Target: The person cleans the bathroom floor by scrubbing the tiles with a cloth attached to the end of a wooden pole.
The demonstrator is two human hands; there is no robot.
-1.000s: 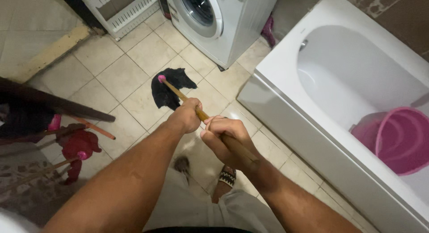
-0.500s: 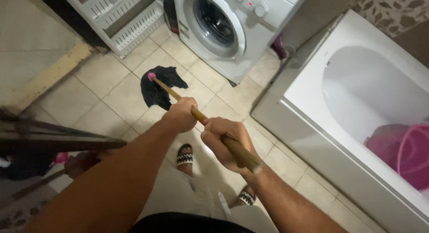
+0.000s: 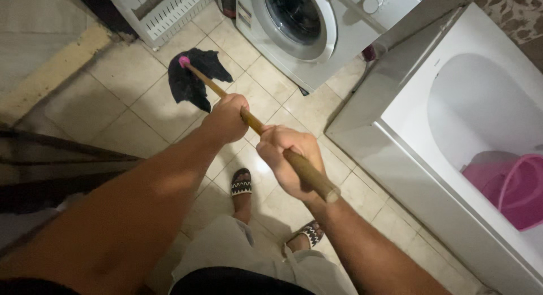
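Wooden mop handle (image 3: 226,101), pink collar, black rag head (image 3: 192,80), left hand (image 3: 225,120), right hand (image 3: 289,159), fingers wrapped tight

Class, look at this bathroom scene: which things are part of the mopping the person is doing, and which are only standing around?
In use:
- left hand and right hand, both gripping the wooden mop handle
- black mop cloth on the tiled floor

Standing around:
- washing machine
- bathtub
- pink bucket in the tub
- white slatted rack

Dim, warm indoor light, soft shadows on the tiled floor (image 3: 141,97), and blurred, stretched frame edges.
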